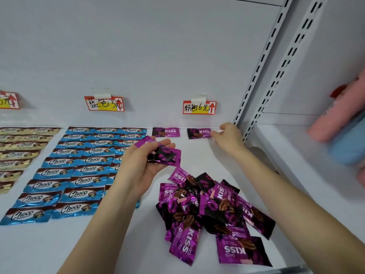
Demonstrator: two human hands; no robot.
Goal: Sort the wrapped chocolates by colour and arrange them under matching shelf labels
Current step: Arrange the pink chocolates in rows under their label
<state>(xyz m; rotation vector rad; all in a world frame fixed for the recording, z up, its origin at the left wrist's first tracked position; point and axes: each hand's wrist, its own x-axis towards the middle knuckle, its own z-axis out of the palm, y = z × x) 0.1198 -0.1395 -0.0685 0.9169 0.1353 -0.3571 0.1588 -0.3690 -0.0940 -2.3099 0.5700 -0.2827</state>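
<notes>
A heap of purple KISS chocolates (pixel 213 214) lies on the white shelf (pixel 197 155) at the front right. My left hand (pixel 144 165), palm up, holds a few purple chocolates (pixel 164 155). At the back wall my right hand (pixel 229 137) pinches the right end of a purple chocolate (pixel 198 133) lying flat under the pink label (pixel 199 107). Another purple chocolate (pixel 166 132) lies flat to its left. Blue Choco chocolates (pixel 79 171) fill neat rows under the blue label (pixel 104 103).
Gold chocolates (pixel 17 151) lie in rows at the far left under a third label (pixel 8 100). A slotted metal upright (pixel 262 62) bounds the shelf on the right. Beyond it, blurred pink and blue packages (pixel 343 139) sit on the neighbouring shelf.
</notes>
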